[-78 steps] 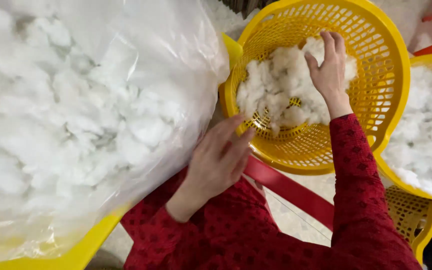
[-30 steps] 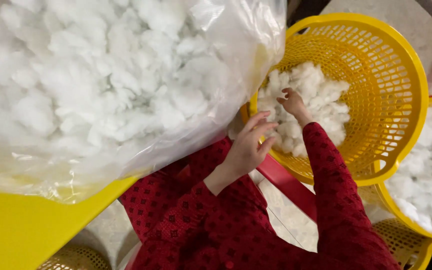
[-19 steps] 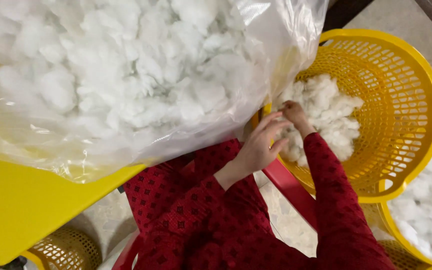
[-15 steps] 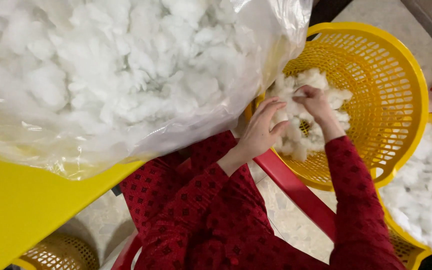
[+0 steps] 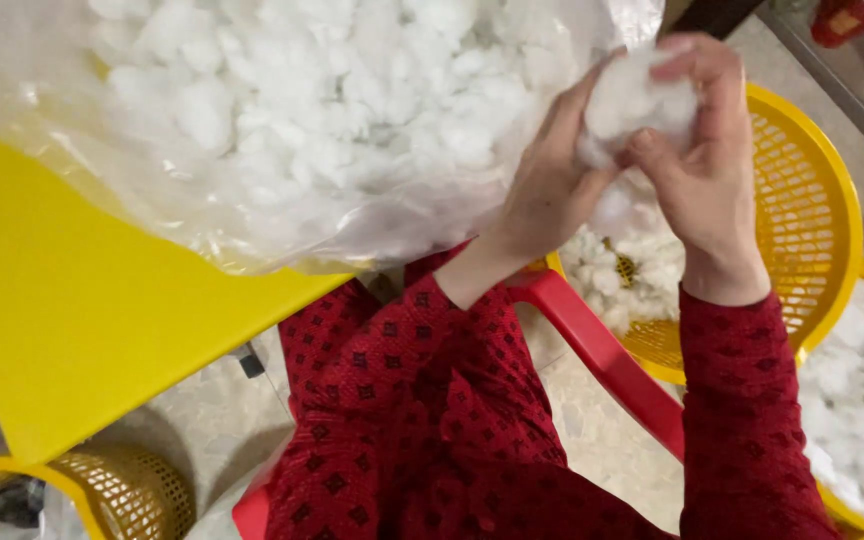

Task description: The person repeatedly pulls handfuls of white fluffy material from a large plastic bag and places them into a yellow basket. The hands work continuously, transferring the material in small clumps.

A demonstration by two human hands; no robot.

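Both hands [image 5: 632, 160] risen out of the yellow basket [image 5: 812, 250], now pinching a white cotton tuft [image 5: 637, 95] above it

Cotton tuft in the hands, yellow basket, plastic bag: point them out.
cotton tuft [image 5: 637, 100], head view, its top between both hands.
yellow basket [image 5: 820, 190], head view, right rim.
plastic bag [image 5: 282, 130], head view, cotton-filled side.

Cotton tuft [image 5: 642, 100]: white, soft, matt fibre. Bag [image 5: 252, 130]: thin clear plastic film, glossy, wrinkled. Basket [image 5: 812, 230]: yellow perforated plastic; table [image 5: 82, 310]: smooth yellow plastic.
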